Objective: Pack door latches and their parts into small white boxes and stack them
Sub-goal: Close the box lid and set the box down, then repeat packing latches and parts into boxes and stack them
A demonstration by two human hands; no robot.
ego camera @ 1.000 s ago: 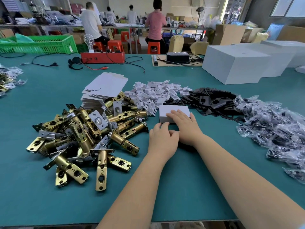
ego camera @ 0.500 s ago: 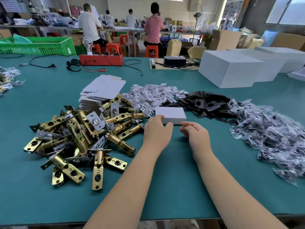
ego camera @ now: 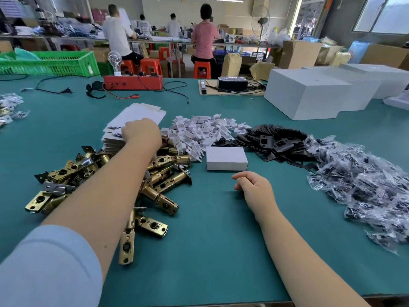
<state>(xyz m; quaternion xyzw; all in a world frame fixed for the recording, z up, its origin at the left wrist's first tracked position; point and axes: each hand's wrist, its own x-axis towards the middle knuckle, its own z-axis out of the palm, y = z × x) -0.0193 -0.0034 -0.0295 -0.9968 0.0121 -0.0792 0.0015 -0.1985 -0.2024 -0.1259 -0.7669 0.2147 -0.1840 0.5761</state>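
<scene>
Since the earlier frame, left hand [ego camera: 141, 131] had reached up-left onto the flat cartons [ego camera: 135, 117], grip hidden. Right hand [ego camera: 254, 185] rested loosely curled, empty, below the closed white box [ego camera: 225, 158] at centre, beside the latches [ego camera: 163, 176].

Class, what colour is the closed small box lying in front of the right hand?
White, seen in the head view: small box.

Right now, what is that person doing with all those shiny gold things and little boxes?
A person is packing door latches into small white boxes. One closed white box sits on the green table, with no hand on it. The left hand reaches over the pile of brass latches onto the stack of flat, unfolded boxes, probably for the next one. The right hand rests loosely curled on the table, holding nothing.
</scene>
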